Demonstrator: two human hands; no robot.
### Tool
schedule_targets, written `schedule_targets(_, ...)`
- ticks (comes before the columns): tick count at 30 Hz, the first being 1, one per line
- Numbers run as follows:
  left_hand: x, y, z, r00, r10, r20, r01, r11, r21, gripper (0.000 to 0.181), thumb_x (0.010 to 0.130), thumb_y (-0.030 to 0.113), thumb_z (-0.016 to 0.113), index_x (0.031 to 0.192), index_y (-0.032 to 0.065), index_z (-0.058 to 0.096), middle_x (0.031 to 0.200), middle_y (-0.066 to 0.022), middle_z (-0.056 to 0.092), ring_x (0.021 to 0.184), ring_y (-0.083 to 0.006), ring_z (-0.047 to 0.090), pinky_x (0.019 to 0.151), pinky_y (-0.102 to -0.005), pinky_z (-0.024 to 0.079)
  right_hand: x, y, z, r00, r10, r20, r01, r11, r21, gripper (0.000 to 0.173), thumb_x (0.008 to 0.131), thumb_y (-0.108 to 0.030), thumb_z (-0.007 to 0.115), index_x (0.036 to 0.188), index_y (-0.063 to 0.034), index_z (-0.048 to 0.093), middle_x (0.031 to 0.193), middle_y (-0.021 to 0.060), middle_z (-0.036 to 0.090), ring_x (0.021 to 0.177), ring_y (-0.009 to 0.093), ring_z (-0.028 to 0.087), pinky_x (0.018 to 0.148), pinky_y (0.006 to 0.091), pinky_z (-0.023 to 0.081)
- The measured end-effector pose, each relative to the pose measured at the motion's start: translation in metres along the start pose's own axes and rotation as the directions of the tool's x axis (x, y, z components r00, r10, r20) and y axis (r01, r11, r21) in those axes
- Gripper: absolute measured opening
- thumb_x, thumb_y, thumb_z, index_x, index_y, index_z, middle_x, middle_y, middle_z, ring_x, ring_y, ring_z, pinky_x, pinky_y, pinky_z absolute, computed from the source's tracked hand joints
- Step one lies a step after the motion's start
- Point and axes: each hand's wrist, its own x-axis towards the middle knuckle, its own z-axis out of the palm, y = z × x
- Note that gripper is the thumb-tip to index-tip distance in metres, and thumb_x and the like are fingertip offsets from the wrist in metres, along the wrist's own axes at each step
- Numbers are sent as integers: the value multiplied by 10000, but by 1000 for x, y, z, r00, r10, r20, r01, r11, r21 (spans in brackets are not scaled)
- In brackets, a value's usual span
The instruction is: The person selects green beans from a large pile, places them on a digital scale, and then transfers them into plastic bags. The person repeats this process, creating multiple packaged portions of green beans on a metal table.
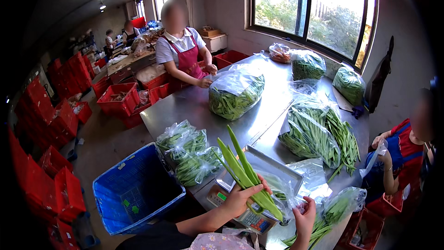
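A bunch of flat green beans (242, 170) is gripped in my left hand (248, 196) above a digital weighing scale (256, 220) with a metal tray (293, 175). My right hand (305, 211) pinches the edge of a clear plastic bag (274, 184), which lies on the tray with some beans inside. Loose beans (314, 234) and another bag of greens (341, 208) are at the right, near my right hand. Flat clear bags (312, 173) lie just beyond the tray. Several filled bags of beans (194, 163) sit left of the scale.
A blue plastic crate (135, 184) stands at the table's left. Large bags of beans (236, 93) (308, 135) rest on the steel table (184, 100). A co-worker (185, 52) stands across the table, another (399, 159) at the right. Red crates (119, 99) line the floor.
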Motion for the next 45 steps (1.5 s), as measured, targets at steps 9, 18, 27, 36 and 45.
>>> schedule_targets(9, -2, 3, -2, 1000, 1, -29, 0, 1000, 20, 126, 896, 44, 534, 1019, 33, 511, 918, -66, 574, 928, -200, 603, 841, -357, 487, -11, 23, -6, 999, -36, -5, 32, 936, -351, 361, 684, -84, 754, 952, 6, 529, 805, 38, 562, 682, 108, 496, 624, 262, 418)
schedule_targets(18, -3, 4, -1, 997, 42, -60, -41, 999, 19, 119, 892, 36, 536, 1008, 39, 511, 912, -67, 577, 915, -202, 606, 832, -354, 486, -17, 30, -13, 996, 73, 59, -52, 950, -307, 318, 688, -93, 763, 896, -3, 540, 741, 9, 552, 630, 84, 485, 586, 242, 406)
schedule_targets(27, 3, 3, -2, 997, 31, -66, -30, 999, 29, 162, 880, 19, 526, 1036, 40, 489, 927, -87, 567, 927, -246, 590, 873, -417, 466, -20, -5, -18, 938, 129, 321, -177, 976, 127, 164, 905, -123, 555, 813, 8, 591, 736, 33, 613, 701, 107, 563, 662, 243, 428)
schedule_targets(36, 14, 35, -4, 961, 249, -124, -250, 968, 4, 152, 888, 12, 537, 1033, 53, 517, 921, -56, 567, 901, -192, 578, 922, -414, 463, 45, -52, 9, 952, 9, 306, -211, 744, 635, 269, 922, -152, 524, 1135, 8, 559, 672, -55, 448, 558, 30, 367, 537, 189, 320)
schedule_targets(45, 17, 24, -5, 947, 269, -177, -256, 962, 95, 369, 876, -54, 490, 1229, 37, 430, 1127, -108, 556, 1141, -267, 519, 1028, -467, 396, 17, -79, 23, 822, -459, -337, 366, 879, -304, 412, 758, -140, 707, 1121, -47, 535, 1003, 76, 582, 872, 193, 555, 755, 313, 438)
